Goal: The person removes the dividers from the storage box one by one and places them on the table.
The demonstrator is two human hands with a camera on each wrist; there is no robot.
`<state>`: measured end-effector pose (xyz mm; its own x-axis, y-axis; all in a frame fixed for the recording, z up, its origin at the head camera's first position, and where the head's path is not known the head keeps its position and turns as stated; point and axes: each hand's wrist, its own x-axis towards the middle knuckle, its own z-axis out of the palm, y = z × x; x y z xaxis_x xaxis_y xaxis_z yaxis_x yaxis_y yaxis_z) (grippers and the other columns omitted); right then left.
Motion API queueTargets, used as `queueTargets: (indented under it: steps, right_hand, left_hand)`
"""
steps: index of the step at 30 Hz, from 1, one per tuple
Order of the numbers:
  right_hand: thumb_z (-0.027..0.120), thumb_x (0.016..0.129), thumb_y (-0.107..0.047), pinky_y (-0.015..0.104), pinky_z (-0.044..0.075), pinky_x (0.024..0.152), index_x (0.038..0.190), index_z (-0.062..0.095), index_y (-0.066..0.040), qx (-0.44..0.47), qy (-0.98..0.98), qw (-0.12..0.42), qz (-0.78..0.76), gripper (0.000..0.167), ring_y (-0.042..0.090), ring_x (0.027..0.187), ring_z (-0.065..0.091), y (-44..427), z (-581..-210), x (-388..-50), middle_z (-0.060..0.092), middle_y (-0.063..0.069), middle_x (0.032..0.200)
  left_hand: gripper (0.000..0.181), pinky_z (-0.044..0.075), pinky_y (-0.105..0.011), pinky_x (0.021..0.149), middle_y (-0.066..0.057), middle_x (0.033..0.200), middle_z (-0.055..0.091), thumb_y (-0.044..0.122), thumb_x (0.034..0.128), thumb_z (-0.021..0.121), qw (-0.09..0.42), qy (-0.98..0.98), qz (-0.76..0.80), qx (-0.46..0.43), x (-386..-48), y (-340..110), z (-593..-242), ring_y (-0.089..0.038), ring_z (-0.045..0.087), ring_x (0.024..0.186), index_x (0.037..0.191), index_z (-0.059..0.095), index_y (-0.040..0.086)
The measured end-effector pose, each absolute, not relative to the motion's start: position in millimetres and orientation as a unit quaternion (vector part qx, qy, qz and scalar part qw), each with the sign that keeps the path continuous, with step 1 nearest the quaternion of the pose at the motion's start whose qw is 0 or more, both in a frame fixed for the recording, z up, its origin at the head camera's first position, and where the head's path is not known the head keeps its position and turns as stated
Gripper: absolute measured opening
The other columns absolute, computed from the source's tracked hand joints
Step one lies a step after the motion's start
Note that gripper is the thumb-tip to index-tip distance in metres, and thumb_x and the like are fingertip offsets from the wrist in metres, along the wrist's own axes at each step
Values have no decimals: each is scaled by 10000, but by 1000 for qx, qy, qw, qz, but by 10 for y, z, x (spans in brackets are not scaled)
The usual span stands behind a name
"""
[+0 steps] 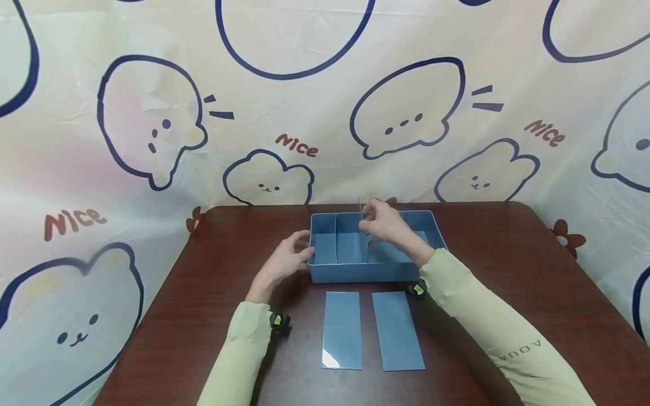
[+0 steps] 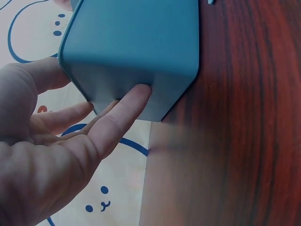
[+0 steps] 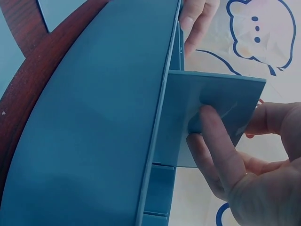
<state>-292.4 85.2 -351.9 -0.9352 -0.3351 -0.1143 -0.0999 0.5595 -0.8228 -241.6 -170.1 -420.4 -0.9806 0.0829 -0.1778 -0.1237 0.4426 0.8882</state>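
A blue rectangular box (image 1: 365, 274) sits toward the back of the table, with an upright divider (image 1: 336, 239) inside near its left end. Between thumb and fingers, my right hand (image 1: 390, 226) pinches a thin blue divider panel (image 3: 181, 110). That panel stands upright, partly down inside the box and partly above its rim. On the box's left end rests my left hand (image 1: 284, 261); in the left wrist view its extended fingers (image 2: 129, 106) touch the outer end wall (image 2: 124, 77).
In front of the box, two flat blue panels lie on the table, a left one (image 1: 342, 332) and a right one (image 1: 398, 332). The dark wooden table (image 1: 203, 293) meets a cartoon-print cloth (image 1: 330, 113) behind it.
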Motion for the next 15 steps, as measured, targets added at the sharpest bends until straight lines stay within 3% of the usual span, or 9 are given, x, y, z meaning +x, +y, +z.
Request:
queueTargets:
  steps: [15]
  right_hand:
    - [593,911,-114,327,616,639,1330,472,-4,-118,874,125,-455,450,418,1055,641,840,-3463,-2925,598,206,1170]
  left_hand:
    - [561,571,-439,913,-132,1401,515,240,978,594,96,846,524,-14,-2396,-1699,-4189,-311,605,1186,1491,370,205]
